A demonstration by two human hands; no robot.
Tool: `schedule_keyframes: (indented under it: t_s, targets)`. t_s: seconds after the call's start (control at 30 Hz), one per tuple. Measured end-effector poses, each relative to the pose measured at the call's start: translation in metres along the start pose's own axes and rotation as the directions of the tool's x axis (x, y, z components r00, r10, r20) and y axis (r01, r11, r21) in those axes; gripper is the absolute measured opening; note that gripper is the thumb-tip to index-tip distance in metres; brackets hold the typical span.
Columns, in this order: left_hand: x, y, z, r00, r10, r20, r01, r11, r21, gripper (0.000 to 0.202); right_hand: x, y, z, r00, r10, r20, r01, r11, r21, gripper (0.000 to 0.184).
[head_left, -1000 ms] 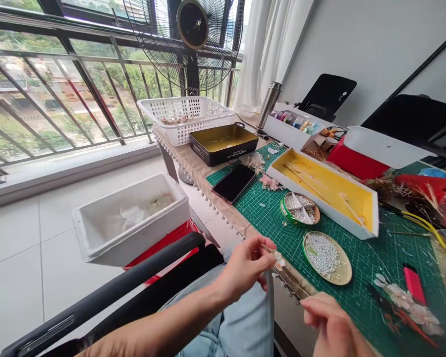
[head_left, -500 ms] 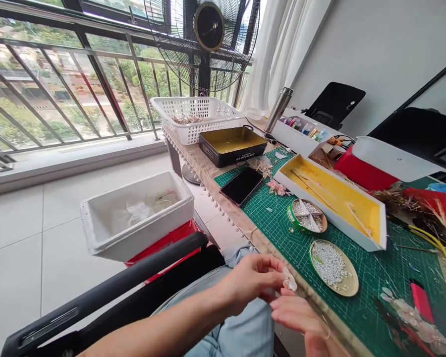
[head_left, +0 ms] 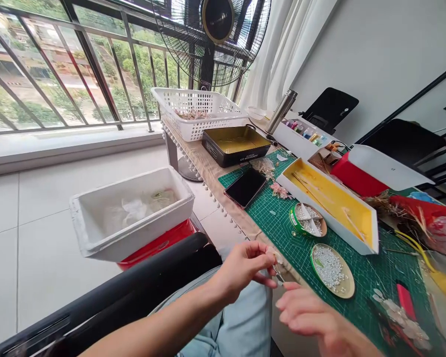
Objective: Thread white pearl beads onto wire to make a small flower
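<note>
"Entry one?"

"White foam box (head_left: 96, 243), crumpled clear plastic (head_left: 134, 210) inside."

"Left hand (head_left: 241, 267)?"

"Its fingertips (head_left: 264, 258) pinch a thin wire stem (head_left: 278, 272), whose long axis slants down toward the right hand (head_left: 308, 317), the nearer hand to its lower end. Those fingers (head_left: 293, 307) are loosely spread, not touching."

"Further right?"

"Round dish (head_left: 351, 285) of white beads; white tray (head_left: 319, 220), yellow-lined, holding thin sticks."

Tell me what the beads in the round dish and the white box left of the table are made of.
The beads look pearl-coated, plastic or glass, given their soft silvery sheen. The white box looks like matte polystyrene foam, given its thick, crumbly-looking walls.
</note>
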State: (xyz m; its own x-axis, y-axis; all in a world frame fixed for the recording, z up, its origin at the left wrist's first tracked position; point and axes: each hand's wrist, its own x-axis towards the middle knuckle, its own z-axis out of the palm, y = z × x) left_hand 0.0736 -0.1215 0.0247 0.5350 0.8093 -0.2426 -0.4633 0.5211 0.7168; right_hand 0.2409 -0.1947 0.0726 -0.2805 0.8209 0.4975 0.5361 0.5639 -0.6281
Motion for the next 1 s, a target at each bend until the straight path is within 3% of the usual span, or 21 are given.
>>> schedule_keyframes:
  t_s: [0.07,0.17,0.3,0.43,0.57,0.7,0.8,0.9,1.0]
  targets:
    - [0.0,0.005,-0.005,1.0,-0.013,-0.006,0.013,1.0,0.008,0.031,0.011,0.017,-0.013,0.996,-0.001,-0.084,-0.012,0.988,-0.154,0.046]
    - [-0.003,0.009,-0.013,0.998,-0.067,0.015,0.066,0.997,0.025,0.03,0.029,0.052,-0.022,0.98,0.058,-0.188,-0.149,0.843,-0.517,0.027]
    - [-0.006,0.008,-0.015,0.993,-0.107,0.055,0.104,0.993,0.048,0.03,0.048,0.094,-0.012,0.997,0.059,-0.045,-0.073,0.686,-0.724,0.038]
    - [-0.005,0.007,-0.012,0.993,-0.103,0.062,0.1,0.993,0.057,0.032,0.053,0.11,-0.003,0.997,0.073,0.009,-0.039,0.626,-0.779,0.043]
    - [-0.003,0.007,-0.011,0.997,-0.077,0.03,0.076,0.996,0.047,0.038,0.052,0.092,-0.004,0.997,0.069,-0.033,-0.071,0.679,-0.731,0.042]
    - [-0.001,0.003,-0.01,0.999,-0.038,-0.007,0.039,0.999,0.038,0.043,0.046,0.039,0.007,0.991,0.084,-0.108,-0.133,0.783,-0.607,0.025]
    - [-0.002,-0.003,-0.006,0.999,-0.037,0.0,0.037,0.999,0.022,0.043,0.036,0.011,0.025,0.997,-0.021,-0.076,-0.02,0.87,-0.493,0.015]
    - [-0.005,-0.007,-0.002,0.998,-0.043,0.037,0.043,0.999,0.0,0.044,0.024,0.009,0.037,0.985,-0.162,-0.055,0.107,0.835,-0.54,0.009]
    - [-0.011,-0.007,0.001,0.996,-0.062,0.06,0.063,0.998,-0.015,0.045,0.013,0.017,0.038,0.977,-0.201,-0.073,0.119,0.794,-0.596,0.006]
